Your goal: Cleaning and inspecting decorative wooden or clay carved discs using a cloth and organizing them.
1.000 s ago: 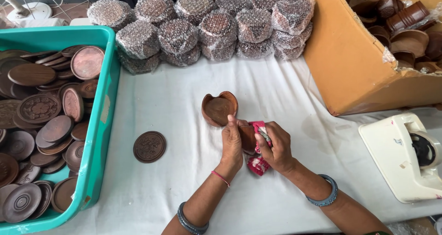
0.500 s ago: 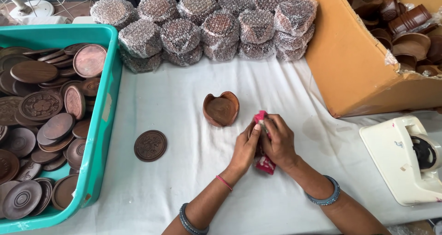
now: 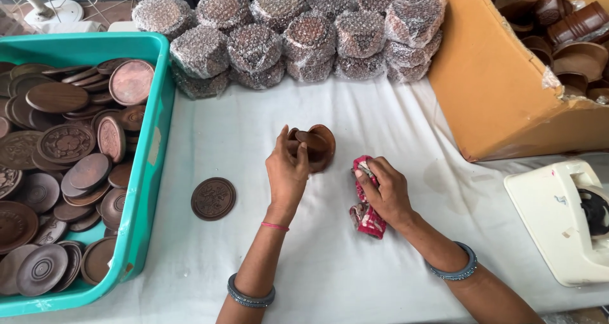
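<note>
Teal tub (image 3: 147,171), at 9 o'clock on the bench (image 3: 393,279): filled with round brown wooden lids, plain and carved. Carved wooden disc (image 3: 213,198), lying flat just right of the tub. Left hand (image 3: 287,170), centre: fingers closed on a small brown lid held against the heart-shaped wooden box (image 3: 319,147), which sits at its 1 o'clock. Right hand (image 3: 384,192): clenched on a red patterned cloth (image 3: 366,213) resting on the bench. Bubble-wrapped bundles (image 3: 298,35), stacked at 12 o'clock. Cardboard box (image 3: 501,89), at 2 o'clock, holding brown wooden vessels. Cream tape dispenser (image 3: 561,219), at 4 o'clock.
</note>
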